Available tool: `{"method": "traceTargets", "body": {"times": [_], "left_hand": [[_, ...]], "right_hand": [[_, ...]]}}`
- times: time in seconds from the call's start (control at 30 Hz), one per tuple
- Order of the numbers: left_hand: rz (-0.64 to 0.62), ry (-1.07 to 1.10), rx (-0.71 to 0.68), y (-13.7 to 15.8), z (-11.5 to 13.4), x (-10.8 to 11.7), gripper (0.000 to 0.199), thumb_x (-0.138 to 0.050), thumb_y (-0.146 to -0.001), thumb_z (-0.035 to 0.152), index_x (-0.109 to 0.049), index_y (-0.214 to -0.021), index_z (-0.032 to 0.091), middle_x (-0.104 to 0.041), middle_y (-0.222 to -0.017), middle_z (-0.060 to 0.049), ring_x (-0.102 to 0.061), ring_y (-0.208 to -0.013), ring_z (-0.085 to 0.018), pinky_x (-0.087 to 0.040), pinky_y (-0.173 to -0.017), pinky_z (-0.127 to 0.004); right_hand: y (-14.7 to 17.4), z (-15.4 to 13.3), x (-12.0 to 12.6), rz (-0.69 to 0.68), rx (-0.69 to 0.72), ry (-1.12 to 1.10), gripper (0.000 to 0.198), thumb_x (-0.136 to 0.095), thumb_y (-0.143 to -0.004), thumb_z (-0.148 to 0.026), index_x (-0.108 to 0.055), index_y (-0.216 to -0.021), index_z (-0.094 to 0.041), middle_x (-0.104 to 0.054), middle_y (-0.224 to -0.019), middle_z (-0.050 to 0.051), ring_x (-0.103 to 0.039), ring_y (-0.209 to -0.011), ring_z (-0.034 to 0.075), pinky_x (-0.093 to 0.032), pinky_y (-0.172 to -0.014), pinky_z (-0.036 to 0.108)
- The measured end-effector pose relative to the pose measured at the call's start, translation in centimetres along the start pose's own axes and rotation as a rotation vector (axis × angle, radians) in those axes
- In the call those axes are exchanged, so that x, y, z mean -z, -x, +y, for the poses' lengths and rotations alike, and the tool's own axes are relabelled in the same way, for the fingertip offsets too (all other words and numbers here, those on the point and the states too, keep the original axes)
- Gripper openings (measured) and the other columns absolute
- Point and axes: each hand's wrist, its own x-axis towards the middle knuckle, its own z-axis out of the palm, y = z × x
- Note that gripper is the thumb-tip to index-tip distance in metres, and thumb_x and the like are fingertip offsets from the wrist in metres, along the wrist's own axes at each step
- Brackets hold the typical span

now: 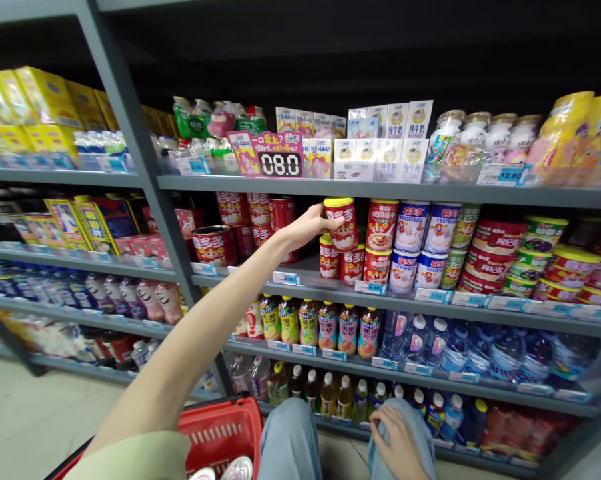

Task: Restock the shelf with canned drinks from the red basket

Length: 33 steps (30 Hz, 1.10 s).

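1. We saw the left hand (307, 225) stretched out to the second shelf (380, 190) from the top, fingers wrapped round a red can with a yellow lid (341, 223), thumb on its front
2. That can stood (or was held, we could not tell which) on top of another red can (329, 257), upper tier of a two-high stack at the left end of the row
3. Just right of it we noted more stacked cans: red ones (381, 225), then blue-and-white ones (411, 227)
4. The right hand (399, 443) lay on the person's right knee in light jeans (290, 437), fingers loosely curled, holding nothing
5. A red shopping basket (220, 427) sat low at the left, beside the left knee, with can tops (237, 469) showing inside
6. We marked a pink price sign reading 08.0 (279, 157) on the shelf above, bottled drinks (325, 327) on the shelf below, and water bottles (480, 347) to their right
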Motion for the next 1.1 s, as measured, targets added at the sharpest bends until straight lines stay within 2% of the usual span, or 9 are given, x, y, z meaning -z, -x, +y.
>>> {"method": "traceTargets", "body": {"times": [0.1,0.2,0.37,0.57,0.83,1.1], "left_hand": [[-0.026,-0.044,0.017,-0.6,0.4,-0.2,0.066,-0.095,-0.060,0.042,-0.068,-0.112,0.012,-0.077,-0.109,-0.014,-0.072,-0.109,-0.035,-0.055,-0.103,-0.054],[-0.037,-0.095,0.016,-1.7,0.2,-0.6,0.064,-0.091,-0.065,0.044,-0.067,-0.115,0.012,-0.077,-0.105,-0.015,-0.072,-0.107,-0.035,-0.057,-0.097,-0.052],[-0.004,-0.185,0.018,-4.0,-0.5,-0.7,0.060,-0.086,-0.066,0.040,-0.066,-0.118,0.015,-0.076,-0.112,-0.013,-0.069,-0.112,-0.034,-0.055,-0.098,-0.049],[-0.023,-0.074,0.070,-5.6,-1.6,-0.1,0.065,-0.088,-0.059,0.033,-0.065,-0.119,0.019,-0.074,-0.120,-0.012,-0.067,-0.120,-0.033,-0.053,-0.102,-0.047],[-0.028,-0.127,0.015,-5.3,-2.2,-0.2,0.067,-0.085,-0.067,0.036,-0.063,-0.128,0.019,-0.069,-0.132,-0.015,-0.065,-0.124,-0.036,-0.054,-0.105,-0.052],[-0.015,-0.240,-0.162,-4.0,-1.8,-1.2,0.079,-0.087,-0.069,0.042,-0.059,-0.136,0.011,-0.065,-0.141,-0.019,-0.059,-0.134,-0.038,-0.051,-0.114,-0.049]], "right_hand": [[-0.1,-0.3,-0.2,0.012,0.016,-0.013,0.018,-0.055,-0.099,-0.024,-0.068,-0.086,-0.023,-0.072,-0.087,0.005,-0.070,-0.085,0.024,-0.053,-0.082,0.035],[-0.3,-0.6,-0.4,-0.005,0.008,-0.022,0.019,-0.055,-0.099,-0.025,-0.069,-0.087,-0.023,-0.073,-0.088,0.006,-0.069,-0.086,0.024,-0.053,-0.082,0.035],[-0.3,-0.2,-0.7,-0.005,0.011,-0.008,0.018,-0.054,-0.097,-0.021,-0.068,-0.085,-0.022,-0.072,-0.086,0.005,-0.069,-0.085,0.024,-0.053,-0.079,0.035],[0.0,0.6,-0.3,0.006,0.003,-0.005,0.018,-0.055,-0.098,-0.021,-0.067,-0.086,-0.023,-0.072,-0.086,0.003,-0.069,-0.085,0.023,-0.053,-0.081,0.035],[0.0,0.0,0.2,-0.014,-0.018,0.007,0.018,-0.054,-0.099,-0.024,-0.068,-0.087,-0.023,-0.072,-0.089,0.004,-0.069,-0.089,0.024,-0.052,-0.085,0.037],[0.1,-0.3,0.8,-0.043,-0.027,0.024,0.024,-0.049,-0.101,-0.025,-0.069,-0.088,-0.022,-0.072,-0.091,0.006,-0.068,-0.091,0.024,-0.052,-0.084,0.037]]}}
